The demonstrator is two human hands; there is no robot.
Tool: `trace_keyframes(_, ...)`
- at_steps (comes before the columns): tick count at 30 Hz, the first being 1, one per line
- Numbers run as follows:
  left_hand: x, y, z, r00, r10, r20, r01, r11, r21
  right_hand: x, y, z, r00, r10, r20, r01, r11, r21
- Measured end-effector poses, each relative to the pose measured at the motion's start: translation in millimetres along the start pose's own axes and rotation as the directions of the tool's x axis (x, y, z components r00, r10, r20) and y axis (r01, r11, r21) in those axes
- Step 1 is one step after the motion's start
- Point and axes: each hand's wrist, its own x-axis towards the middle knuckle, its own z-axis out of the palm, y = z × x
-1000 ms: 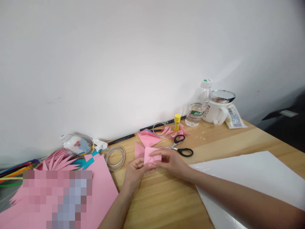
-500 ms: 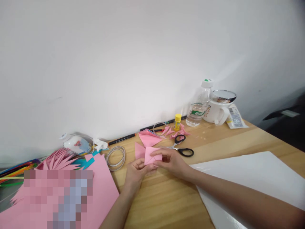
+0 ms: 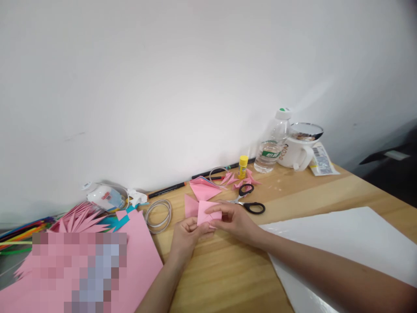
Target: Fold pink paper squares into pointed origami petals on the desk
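Both hands meet over a small folded pink paper piece near the middle of the wooden table. My left hand pinches its lower edge from below. My right hand presses fingers and thumb on its right side. Another pink folded piece lies flat just behind and to the left. Black-handled scissors lie right of my right hand, apart from it.
A large pink sheet and cut pink strips lie left; a large white sheet lies right. Wire coils, pens, a yellow glue stick, a water bottle, a white mug and pink scraps line the wall.
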Motion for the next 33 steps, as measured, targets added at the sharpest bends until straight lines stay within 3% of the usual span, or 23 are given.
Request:
trace_keyframes(8, -2, 4, -1.9, 0.999, -0.053, 0.011, 0.052, 0.998, 0.019, -1, -4, -1, 1.0, 0.002, 0.021, -0.002, 1.0, -0.027)
trace_keyframes(22, -2, -4, 2.4, 0.999, 0.038, -0.003, -0.038, 0.999, 0.016, -4, 2, 5, 1.0, -0.023, -0.001, 0.023, 1.0, -0.013)
trace_keyframes(33, -3, -8, 2.9, 0.996, 0.085, 0.012, -0.085, 0.996, 0.013, -4, 2, 7, 0.992, -0.118, -0.043, 0.115, 0.991, -0.072)
